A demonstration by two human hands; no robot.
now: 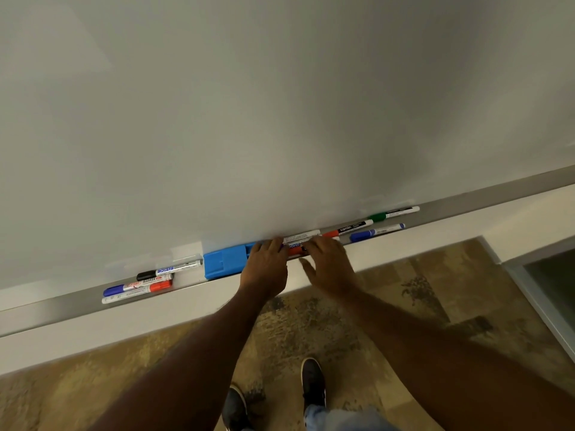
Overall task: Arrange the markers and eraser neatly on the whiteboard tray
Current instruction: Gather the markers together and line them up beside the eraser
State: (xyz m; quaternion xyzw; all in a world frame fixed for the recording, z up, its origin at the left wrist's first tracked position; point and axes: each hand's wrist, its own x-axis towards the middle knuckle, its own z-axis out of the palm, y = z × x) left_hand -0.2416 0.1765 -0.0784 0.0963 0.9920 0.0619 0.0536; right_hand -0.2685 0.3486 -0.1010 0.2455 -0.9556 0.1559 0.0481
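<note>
1. Head view: the tray (466,204) runs along under the whiteboard. The blue eraser (222,262) lies in the middle, with markers on both sides.
2. The left hand (268,262) rests bent on the eraser's right end; I cannot tell if it grips. The right hand (326,262) is open, fingers touching two markers (300,241) beside the eraser.
3. A hard push could roll these round markers off the thin tray onto the floor (389,306).

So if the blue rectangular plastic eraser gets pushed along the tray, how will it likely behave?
The blue rectangular plastic eraser looks like a rigid moulded block, so it should probably slide as one piece rather than flex. Its flat, boxy shape makes rolling unlikely. It nearly fills the grey metal tray front to back, so it may shove the markers ahead of it.
</note>
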